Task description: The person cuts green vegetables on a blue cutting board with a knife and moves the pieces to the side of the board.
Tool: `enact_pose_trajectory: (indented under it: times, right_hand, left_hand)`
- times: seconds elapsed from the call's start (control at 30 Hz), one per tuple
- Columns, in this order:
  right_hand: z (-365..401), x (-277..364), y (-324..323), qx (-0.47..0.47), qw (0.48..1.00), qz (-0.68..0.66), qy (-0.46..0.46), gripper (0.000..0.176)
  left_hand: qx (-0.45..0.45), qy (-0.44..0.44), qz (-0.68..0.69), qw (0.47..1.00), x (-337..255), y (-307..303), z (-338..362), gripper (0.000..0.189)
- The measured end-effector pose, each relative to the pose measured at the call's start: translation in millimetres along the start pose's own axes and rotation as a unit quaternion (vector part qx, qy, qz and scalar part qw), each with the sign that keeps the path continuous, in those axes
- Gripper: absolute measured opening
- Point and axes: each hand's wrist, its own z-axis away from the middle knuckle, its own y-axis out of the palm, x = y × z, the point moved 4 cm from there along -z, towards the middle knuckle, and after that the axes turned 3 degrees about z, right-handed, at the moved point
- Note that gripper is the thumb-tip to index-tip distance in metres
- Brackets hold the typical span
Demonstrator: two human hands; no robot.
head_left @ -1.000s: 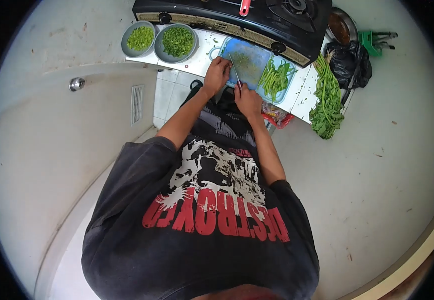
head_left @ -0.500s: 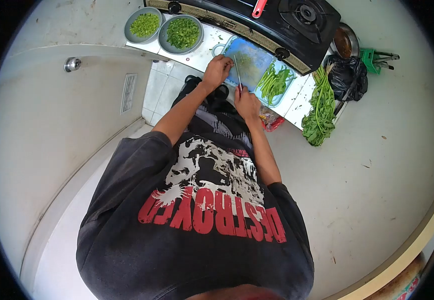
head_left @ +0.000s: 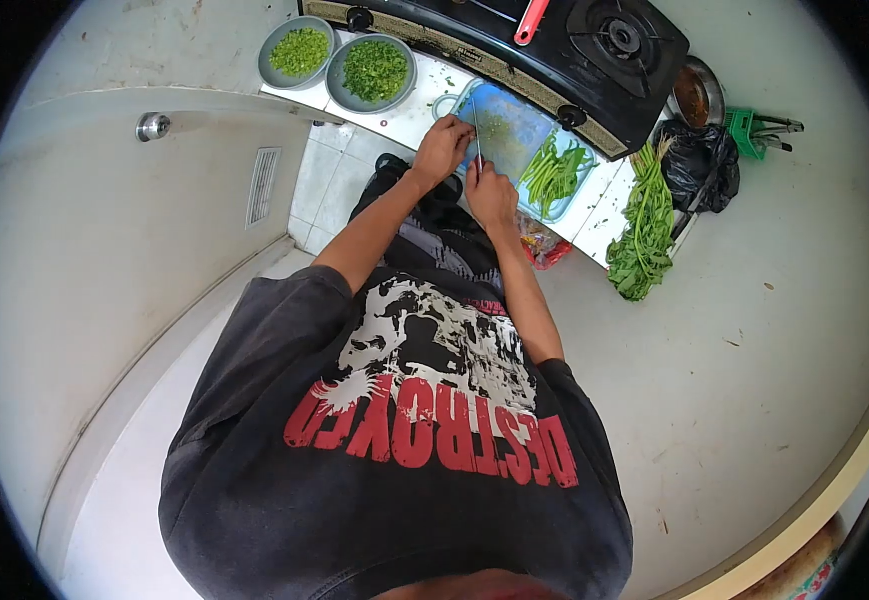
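Two bowls sat at ten o'clock from the blue cutting board (head_left: 520, 140): the paler bowl (head_left: 273, 72) and the darker bowl (head_left: 343, 95), both holding chopped greens. They lay as they had a second earlier.

Next came the left hand (head_left: 442, 150), at the board's eight o'clock edge. Over that second it had drawn in from the open counter towards the blade, its fingers curled down over the edge. Whether they pinched any greens or only pressed on the board could not be told.

Between the hands stood the knife (head_left: 476, 135), its tip towards twelve o'clock and its red handle at six. The right hand (head_left: 492, 195) was closed round that handle at the board's six o'clock corner, and it had shifted up closer to the left hand.

A thin scatter of chopped bits (head_left: 495, 125) lay on the board just past the blade, at one o'clock from it. With both hands bunched at one corner, the cutting looked to be between strokes.

At four o'clock from the board lay uncut green stems (head_left: 555, 170), and further right a leafy bunch (head_left: 643, 230), neither one moved.
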Motion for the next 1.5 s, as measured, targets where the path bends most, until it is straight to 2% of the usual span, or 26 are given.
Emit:
enact_pose_trajectory:
  times: [0.17, 0.33, 0.43, 0.63, 0.83, 0.93, 1.07, 1.27, 1.37, 1.5]
  right_hand:
    - [7.1, -1.5, -1.4, 0.002, 1.0, 0.008, 0.002, 0.041]
    - [30.8, -16.3, 1.0, -0.002, 1.0, 0.023, 0.0, 0.042]
    - [32.4, -15.1, -5.4, -0.006, 0.999, 0.015, 0.031, 0.042]
    - [13.6, -1.2, -2.2, 0.017, 0.999, -0.026, 0.015, 0.042]
    - [-1.1, 0.0, 4.7, -0.008, 0.999, -0.032, 0.006, 0.043]
    - [3.3, -3.7, 5.9, 0.003, 1.0, -0.018, 0.013, 0.039]
    - [19.2, -13.7, 5.2, 0.007, 1.0, -0.013, 0.006, 0.043]
    - [22.1, -13.4, -0.2, 0.008, 1.0, -0.027, 0.012, 0.045]
    - [12.9, -12.6, 1.3, -0.002, 0.999, -0.034, 0.023, 0.045]
    - [12.4, -14.3, 1.0, -0.005, 0.999, -0.038, 0.033, 0.044]
  left_hand:
    - [0.032, -0.052, 0.007, 0.998, -4.7, -4.6, -2.8, 0.01]
    - [0.032, -0.044, 0.019, 0.998, 0.3, -2.7, -3.5, 0.01]
    - [0.038, -0.033, 0.001, 0.999, -2.2, -2.9, -3.0, 0.01]
    - [0.037, -0.014, -0.011, 0.999, -3.8, -3.8, -3.5, 0.011]
    - [0.044, -0.023, -0.002, 0.999, -7.1, -5.3, -4.4, 0.009]
    - [0.046, -0.018, -0.009, 0.999, -5.6, -5.3, -5.5, 0.009]
    - [0.054, -0.022, -0.005, 0.998, -6.6, -6.2, -5.5, 0.011]
    - [0.038, 0.079, -0.044, 0.995, -13.7, -9.0, -0.3, 0.015]
    - [0.034, 0.097, -0.034, 0.994, -10.8, -9.5, 2.3, 0.013]
    - [0.028, 0.04, -0.016, 0.999, -6.8, -6.8, 1.0, 0.013]
